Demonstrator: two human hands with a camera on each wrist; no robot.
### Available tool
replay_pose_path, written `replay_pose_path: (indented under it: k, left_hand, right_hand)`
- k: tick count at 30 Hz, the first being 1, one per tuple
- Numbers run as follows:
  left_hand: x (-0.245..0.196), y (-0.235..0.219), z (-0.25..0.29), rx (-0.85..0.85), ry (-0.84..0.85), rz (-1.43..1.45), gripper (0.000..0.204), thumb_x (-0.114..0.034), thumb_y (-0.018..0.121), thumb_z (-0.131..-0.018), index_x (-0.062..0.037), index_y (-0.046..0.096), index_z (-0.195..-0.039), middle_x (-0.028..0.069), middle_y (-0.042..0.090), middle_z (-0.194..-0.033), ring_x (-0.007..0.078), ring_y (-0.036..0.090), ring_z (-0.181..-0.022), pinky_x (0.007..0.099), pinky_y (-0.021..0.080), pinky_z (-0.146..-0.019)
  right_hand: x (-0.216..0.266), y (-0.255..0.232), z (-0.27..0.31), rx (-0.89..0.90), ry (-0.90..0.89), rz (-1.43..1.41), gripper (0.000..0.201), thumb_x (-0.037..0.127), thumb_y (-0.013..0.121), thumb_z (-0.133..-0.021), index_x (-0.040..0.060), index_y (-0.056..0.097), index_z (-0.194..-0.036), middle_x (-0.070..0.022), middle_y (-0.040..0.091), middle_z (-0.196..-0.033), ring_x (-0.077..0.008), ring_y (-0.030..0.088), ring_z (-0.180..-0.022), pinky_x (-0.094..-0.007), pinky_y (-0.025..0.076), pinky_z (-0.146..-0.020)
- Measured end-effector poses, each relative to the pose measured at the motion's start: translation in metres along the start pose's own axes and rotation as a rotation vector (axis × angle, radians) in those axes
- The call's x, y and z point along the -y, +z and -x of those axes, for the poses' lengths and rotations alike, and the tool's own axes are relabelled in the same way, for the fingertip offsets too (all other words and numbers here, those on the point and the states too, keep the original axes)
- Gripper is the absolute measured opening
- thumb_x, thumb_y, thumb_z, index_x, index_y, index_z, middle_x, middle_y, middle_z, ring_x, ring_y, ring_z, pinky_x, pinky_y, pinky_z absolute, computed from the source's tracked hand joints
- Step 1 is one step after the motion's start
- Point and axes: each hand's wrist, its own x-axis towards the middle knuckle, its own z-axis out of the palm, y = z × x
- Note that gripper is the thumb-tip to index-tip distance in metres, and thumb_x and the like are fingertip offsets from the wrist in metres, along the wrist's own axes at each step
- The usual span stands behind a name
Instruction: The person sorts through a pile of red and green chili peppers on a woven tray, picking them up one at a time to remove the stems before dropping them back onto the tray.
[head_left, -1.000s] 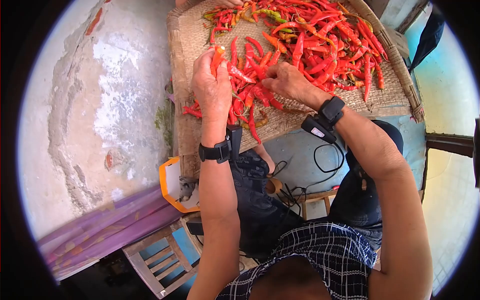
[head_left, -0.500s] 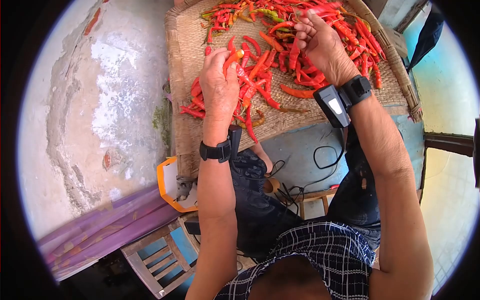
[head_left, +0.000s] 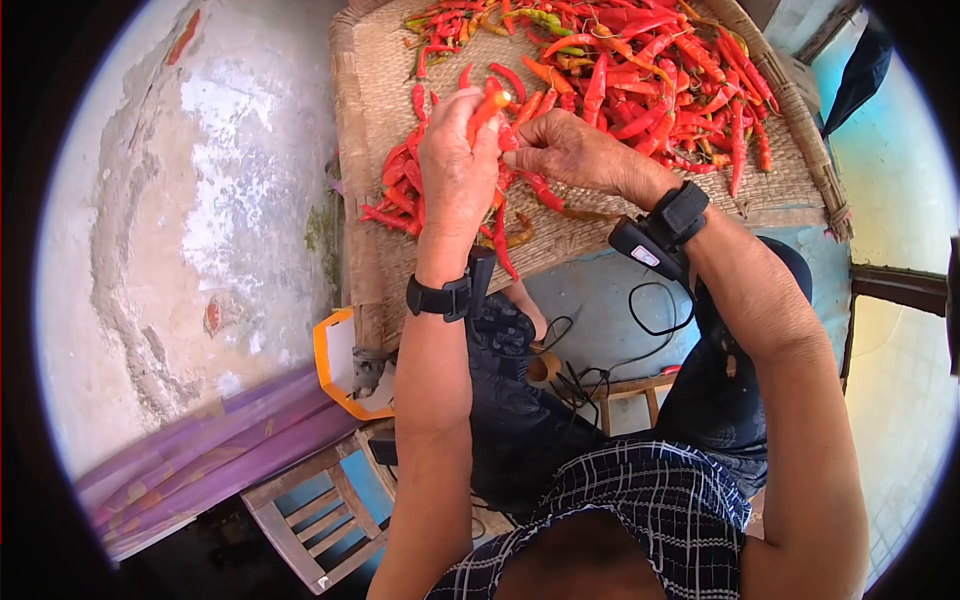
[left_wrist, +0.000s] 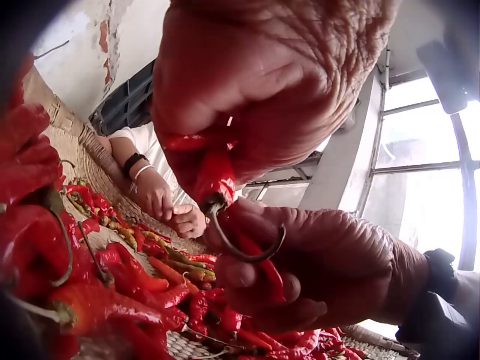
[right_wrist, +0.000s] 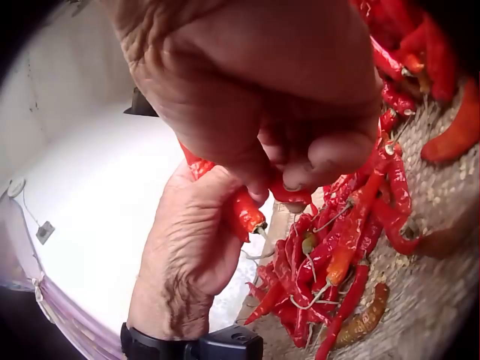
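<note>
My left hand is raised over the near left part of a woven tray and grips red chilies, one orange-red chili standing up between thumb and fingers. Close beside it, my right hand curls its fingers in. In the right wrist view a red chili is pinched at its fingertips, near the stem end of a chili in the left hand. The left wrist view has a chili with a curved stem below the left palm. Under both hands lies a small pile of red chilies.
A larger heap of chilies covers the tray's far right, with green ones among it. Across the tray are another person's hands. A rough wall runs along the left; a wooden chair and black cable are below.
My right hand went out over the large heap with its fingers spread, then came back to the left hand. The left hand has shifted slightly right, still gripping chilies.
</note>
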Motion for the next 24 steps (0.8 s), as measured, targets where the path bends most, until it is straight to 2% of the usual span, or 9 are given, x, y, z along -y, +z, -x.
replay_pose_path:
  k: [2,6,8,9,11,14,17,20,24]
  left_hand:
    - [-0.01,-0.007,-0.002,0.028,-0.513,0.42,0.021,-0.012,0.057,-0.091,-0.0009,0.059,-0.109,0.0079,0.065,-0.091,0.0112,0.063,-0.072,0.0221,0.051,-0.056]
    - [-0.005,-0.017,-0.005,0.075,-0.668,0.55,0.028,-0.025,0.053,-0.095,-0.0008,0.059,-0.108,0.0067,0.064,-0.086,0.0045,0.053,-0.058,0.0181,0.041,-0.045]
    - [-0.01,-0.02,-0.006,0.137,-0.718,0.584,0.029,-0.026,0.052,-0.096,-0.0004,0.058,-0.109,0.0068,0.064,-0.086,0.0041,0.051,-0.057,0.0177,0.04,-0.046]
    - [-0.013,-0.02,-0.006,0.203,-0.765,0.621,0.03,-0.026,0.051,-0.097,0.0,0.057,-0.111,0.0069,0.064,-0.086,0.0037,0.05,-0.056,0.0174,0.04,-0.046]
    - [-0.017,-0.018,-0.006,0.252,-0.734,0.671,0.031,-0.026,0.05,-0.097,0.0001,0.056,-0.112,0.0066,0.064,-0.085,0.0036,0.049,-0.056,0.0172,0.039,-0.047]
    - [-0.022,-0.013,-0.007,0.339,-0.677,0.723,0.031,-0.025,0.049,-0.098,0.0005,0.055,-0.113,0.0056,0.062,-0.082,0.0038,0.049,-0.057,0.0173,0.04,-0.049]
    - [-0.029,-0.012,-0.007,0.382,-0.638,0.714,0.03,-0.024,0.049,-0.097,0.0008,0.054,-0.113,0.0052,0.062,-0.08,0.0045,0.049,-0.057,0.0187,0.041,-0.05]
    - [-0.031,-0.014,-0.006,0.393,-0.624,0.654,0.03,-0.024,0.049,-0.097,0.001,0.055,-0.113,0.0073,0.064,-0.085,0.005,0.051,-0.058,0.0195,0.043,-0.052]
    - [-0.03,-0.011,-0.004,0.402,-0.652,0.679,0.032,-0.025,0.049,-0.097,0.0011,0.057,-0.114,0.0075,0.065,-0.084,0.0066,0.054,-0.062,0.0203,0.046,-0.056]
  right_hand:
    - [-0.001,-0.003,0.002,-0.067,-0.031,0.03,0.033,0.027,0.062,-0.089,-0.0016,0.063,-0.073,-0.0053,0.052,-0.056,-0.0121,0.049,-0.055,-0.0315,0.042,-0.052]
    - [0.014,-0.035,0.005,-0.331,0.014,-0.008,0.032,0.027,0.062,-0.089,-0.0008,0.064,-0.074,-0.0032,0.058,-0.061,-0.0102,0.053,-0.057,-0.0274,0.043,-0.051]
    - [0.012,-0.059,0.008,-0.447,-0.012,-0.299,0.027,0.032,0.058,-0.092,0.0065,0.063,-0.089,0.0022,0.056,-0.069,-0.0058,0.05,-0.058,-0.0203,0.042,-0.051]
    - [0.014,-0.061,0.003,-0.628,-0.087,-0.599,0.027,0.032,0.059,-0.091,0.0054,0.062,-0.089,0.001,0.058,-0.073,-0.0063,0.05,-0.059,-0.0201,0.041,-0.051]
    - [0.013,-0.072,0.004,-0.773,0.005,-0.868,0.027,0.032,0.06,-0.091,0.0045,0.062,-0.09,-0.0001,0.06,-0.074,-0.007,0.05,-0.057,-0.0203,0.04,-0.051]
    - [0.012,-0.052,0.008,-0.667,0.039,-0.59,0.027,0.029,0.062,-0.089,0.0026,0.066,-0.09,-0.0009,0.061,-0.073,-0.0079,0.051,-0.056,-0.0224,0.042,-0.048]
    - [0.027,-0.023,0.012,-0.332,0.043,-0.298,0.026,0.028,0.063,-0.089,0.0017,0.067,-0.087,-0.0005,0.062,-0.072,-0.0063,0.05,-0.06,-0.024,0.04,-0.049]
    - [0.018,-0.014,0.005,-0.282,-0.119,-0.253,0.025,0.026,0.065,-0.089,0.0018,0.067,-0.084,0.0005,0.06,-0.069,-0.0051,0.048,-0.06,-0.0251,0.04,-0.05]
    - [0.016,-0.018,0.004,-0.331,-0.129,-0.193,0.024,0.025,0.066,-0.088,0.0014,0.066,-0.083,0.001,0.058,-0.066,-0.0048,0.047,-0.058,-0.0248,0.041,-0.051]
